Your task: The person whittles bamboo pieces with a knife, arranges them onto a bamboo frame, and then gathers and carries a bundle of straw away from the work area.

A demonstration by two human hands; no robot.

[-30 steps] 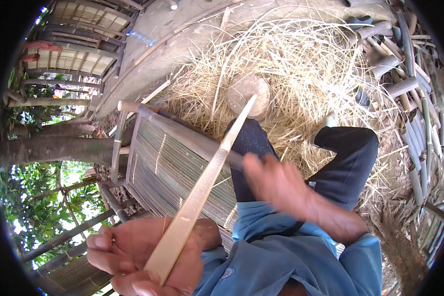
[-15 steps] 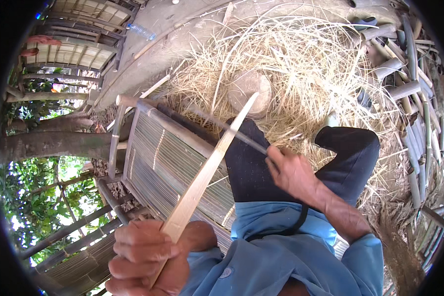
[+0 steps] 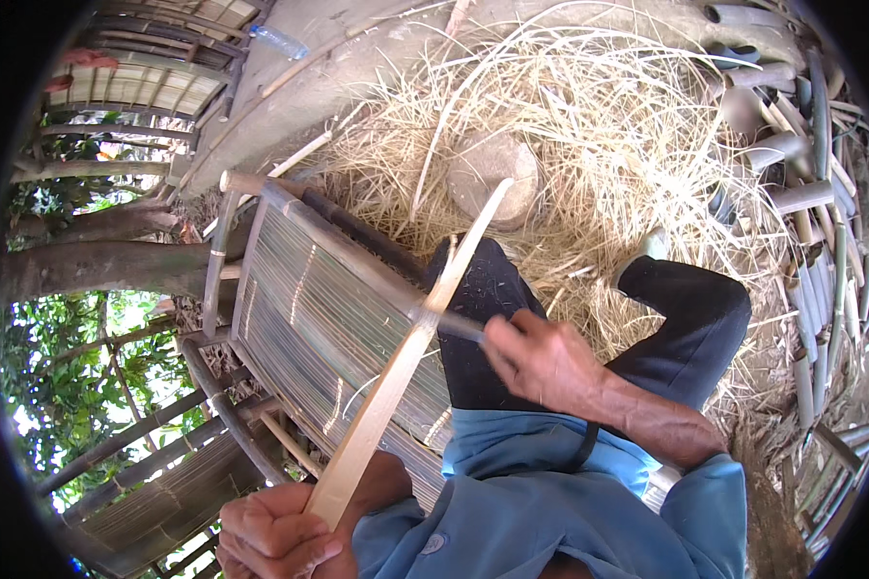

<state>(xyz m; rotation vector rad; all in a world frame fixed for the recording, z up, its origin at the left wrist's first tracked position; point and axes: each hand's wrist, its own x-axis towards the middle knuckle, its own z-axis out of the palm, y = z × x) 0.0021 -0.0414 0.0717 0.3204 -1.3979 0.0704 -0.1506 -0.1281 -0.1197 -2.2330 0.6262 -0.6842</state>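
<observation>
Fingers of my left hand clench the near end of a long, flat, pale bamboo strip, which slants up toward a rounded stone. My right hand grips a dark blade across the strip's edge at mid-length. Loose dry straw lies beyond; a ribbed slatted bamboo panel sits left.

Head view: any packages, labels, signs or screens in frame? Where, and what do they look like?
Plastic bottle: lying on its side at the top left, on the bamboo platform edge; clear with a bluish tint, no label readable.
Round patch: on the front of the blue shirt, bottom centre; small, grey, detail too small to tell.
No signs or screens in view.
</observation>
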